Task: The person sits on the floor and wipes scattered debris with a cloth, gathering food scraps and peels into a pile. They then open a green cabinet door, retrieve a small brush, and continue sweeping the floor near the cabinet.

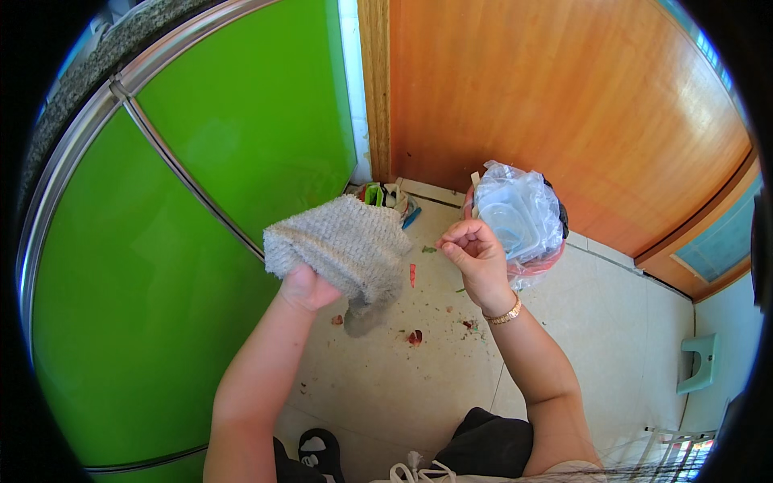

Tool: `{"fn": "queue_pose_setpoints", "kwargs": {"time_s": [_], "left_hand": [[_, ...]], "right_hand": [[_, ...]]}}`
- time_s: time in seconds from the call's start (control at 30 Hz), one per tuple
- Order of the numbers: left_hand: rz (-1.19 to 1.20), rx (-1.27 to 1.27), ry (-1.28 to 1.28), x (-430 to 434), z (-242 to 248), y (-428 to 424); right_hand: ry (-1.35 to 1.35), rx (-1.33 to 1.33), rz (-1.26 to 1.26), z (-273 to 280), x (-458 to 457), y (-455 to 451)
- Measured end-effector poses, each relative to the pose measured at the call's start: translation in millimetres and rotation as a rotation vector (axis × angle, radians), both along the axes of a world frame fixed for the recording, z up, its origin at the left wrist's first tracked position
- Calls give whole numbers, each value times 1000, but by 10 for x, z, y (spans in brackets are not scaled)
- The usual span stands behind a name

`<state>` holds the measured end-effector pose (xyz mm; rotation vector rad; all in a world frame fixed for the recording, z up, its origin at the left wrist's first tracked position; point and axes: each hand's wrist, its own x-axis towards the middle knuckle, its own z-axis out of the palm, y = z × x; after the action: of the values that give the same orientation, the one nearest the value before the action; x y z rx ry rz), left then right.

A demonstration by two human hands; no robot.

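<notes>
A grey, textured cloth (344,244) is bunched in my left hand (311,290), its loose end hanging down over the floor. The thumb shows against its lower edge, and the fingers behind it are partly hidden. My right hand (477,256) is raised to the right of the cloth, thumb and fingertips drawn together, with no thing visible between them. Behind that hand stands a reddish waste bin (552,253) lined with a clear plastic bag (531,187). Clear plastic food containers (510,223) lie in the bin.
Reddish scraps (415,337), a red strip (412,275), a green leaf bit (429,249) and crumbs lie on the tiled floor (416,386). Green cabinet doors (151,290) flank the left. A wooden door (543,96) rises behind the bin. A pale green stool (699,363) stands far right.
</notes>
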<state>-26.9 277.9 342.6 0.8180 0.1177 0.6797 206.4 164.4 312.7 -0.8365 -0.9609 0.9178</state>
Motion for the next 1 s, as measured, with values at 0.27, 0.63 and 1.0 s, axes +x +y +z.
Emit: {"fn": "queue_pose_setpoints", "kwargs": {"time_s": [0.27, 0.63, 1.0], "left_hand": [[45, -121, 22, 15, 57, -57], [6, -265, 25, -36, -70, -26], [44, -297, 476, -146, -148, 257]], "right_hand": [[-187, 105, -79, -112, 124, 9], [-370, -276, 93, -199, 138, 65], [175, -200, 102, 225, 2, 247]]}}
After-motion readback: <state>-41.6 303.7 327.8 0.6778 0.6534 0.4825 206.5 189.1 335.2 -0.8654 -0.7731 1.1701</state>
